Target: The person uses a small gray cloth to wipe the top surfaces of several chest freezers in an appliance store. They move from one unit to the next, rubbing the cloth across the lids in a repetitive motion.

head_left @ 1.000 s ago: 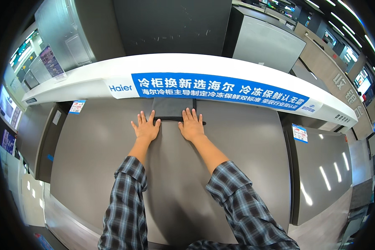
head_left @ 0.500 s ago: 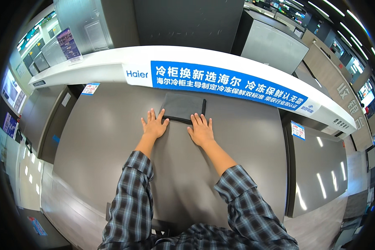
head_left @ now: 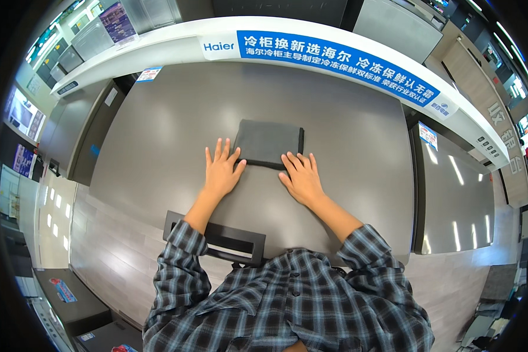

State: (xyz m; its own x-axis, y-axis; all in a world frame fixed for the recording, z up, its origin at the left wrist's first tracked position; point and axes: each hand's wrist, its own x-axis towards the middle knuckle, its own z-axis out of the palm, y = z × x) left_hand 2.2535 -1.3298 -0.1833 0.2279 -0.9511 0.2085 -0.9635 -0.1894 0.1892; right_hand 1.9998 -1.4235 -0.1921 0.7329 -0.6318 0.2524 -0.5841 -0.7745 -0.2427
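Note:
A folded dark grey cloth [head_left: 270, 142] with black edges lies flat on the broad grey-brown lid of a chest freezer [head_left: 358, 152]. My left hand [head_left: 222, 171] rests palm down at its near left corner, fingers spread and partly alongside its left edge. At the near right corner, the fingertips of my right hand [head_left: 303, 179] lie on the cloth's edge, with the fingers stretched out. Neither hand grips the cloth.
A black freezer handle [head_left: 229, 239] juts from the lid's front edge, under my left forearm. Behind the lid runs a curved white panel with a blue banner [head_left: 334, 61]. Other freezers stand at the left [head_left: 79, 126] and right [head_left: 454, 193].
The cloth now lies farther from the back panel, nearer to me, and my hands have come back with it. The view has tilted downward, bringing the front handle into sight.

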